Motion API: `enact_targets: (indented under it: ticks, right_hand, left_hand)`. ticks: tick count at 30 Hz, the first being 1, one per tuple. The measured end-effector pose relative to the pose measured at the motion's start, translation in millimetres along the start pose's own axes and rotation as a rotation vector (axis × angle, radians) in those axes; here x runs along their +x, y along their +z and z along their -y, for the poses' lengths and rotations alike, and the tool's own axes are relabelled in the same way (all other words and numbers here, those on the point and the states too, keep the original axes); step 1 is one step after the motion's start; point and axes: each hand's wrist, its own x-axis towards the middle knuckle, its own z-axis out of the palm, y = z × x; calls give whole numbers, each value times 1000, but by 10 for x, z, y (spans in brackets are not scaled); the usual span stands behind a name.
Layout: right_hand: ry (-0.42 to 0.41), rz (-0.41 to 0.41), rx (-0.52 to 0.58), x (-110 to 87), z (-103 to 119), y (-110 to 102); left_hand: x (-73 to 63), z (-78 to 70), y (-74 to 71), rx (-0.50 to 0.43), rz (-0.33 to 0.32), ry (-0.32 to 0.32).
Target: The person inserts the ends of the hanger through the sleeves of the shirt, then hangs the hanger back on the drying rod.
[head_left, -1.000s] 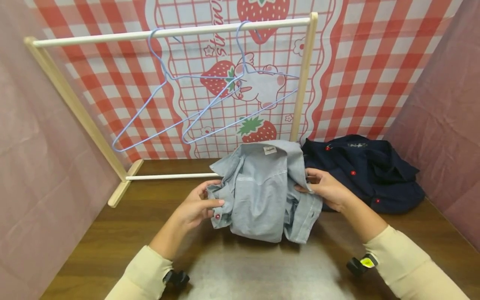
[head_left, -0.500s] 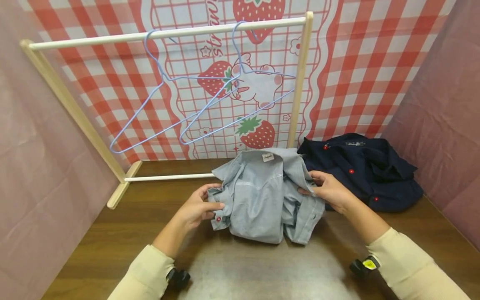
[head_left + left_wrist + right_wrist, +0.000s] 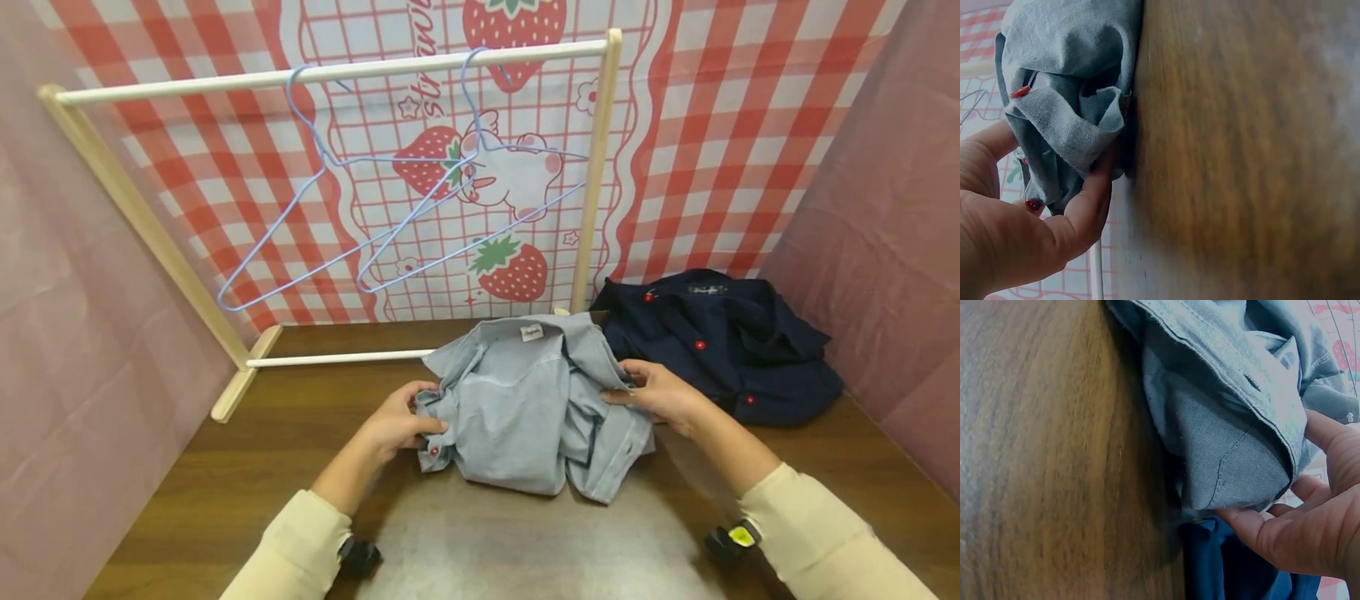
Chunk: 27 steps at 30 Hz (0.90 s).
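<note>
- A red-and-white checked backdrop [image 3: 757, 125] printed with strawberries stands behind everything.
- The brown wooden bench [image 3: 510, 554] spreads beneath, shiny near its front.
- A wooden rack [image 3: 202, 82] stands on it, two pale posts joined by white bars.
- A navy garment [image 3: 720, 358] with red buttons lies bunched on the bench, to the right of the rack.
- The grey shirt [image 3: 517, 425] sits in the middle, between both hands, collar towards the rack and just beside the navy garment. Its underside is shadowed, so whether all of it rests on the wood is hard to say.
- Two blue wire hangers, one left [image 3: 273, 225] and one right [image 3: 416, 215], hang bare from the top bar.
- The right hand [image 3: 663, 398] pinches the shirt's right side between thumb and fingers.
- The left hand [image 3: 401, 423] grips the opposite side, thumb in front.
- A white label [image 3: 531, 333] shows inside the collar.
- A red button [image 3: 433, 451] sits below the left thumb.
</note>
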Motion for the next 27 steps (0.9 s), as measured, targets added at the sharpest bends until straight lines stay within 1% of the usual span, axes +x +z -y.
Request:
enact_targets:
  ticks: [4, 7, 12, 15, 20, 23, 27]
  right_hand:
    - [-6, 8, -9, 7, -9, 6]
    - [-12, -3, -34, -10, 9, 3]
    - [-79, -57, -159, -63, 47, -36]
    - [-109, -79, -239, -101, 71, -66]
    - [-174, -85, -358, -180, 127, -100]
    - [-224, -89, -417, -231, 171, -122]
    - [-273, -106, -504, -310, 252, -164]
  left_hand:
    - [6, 0, -9, 15, 6, -6]
    - [23, -1, -25, 26, 14, -16]
    - [35, -33, -63, 60, 35, -13]
    - [34, -68, -89, 101, 46, 12]
    - [19, -123, -117, 164, 38, 66]
    - [0, -166, -136, 227, 12, 89]
    - [-6, -234, -173, 346, -33, 148]
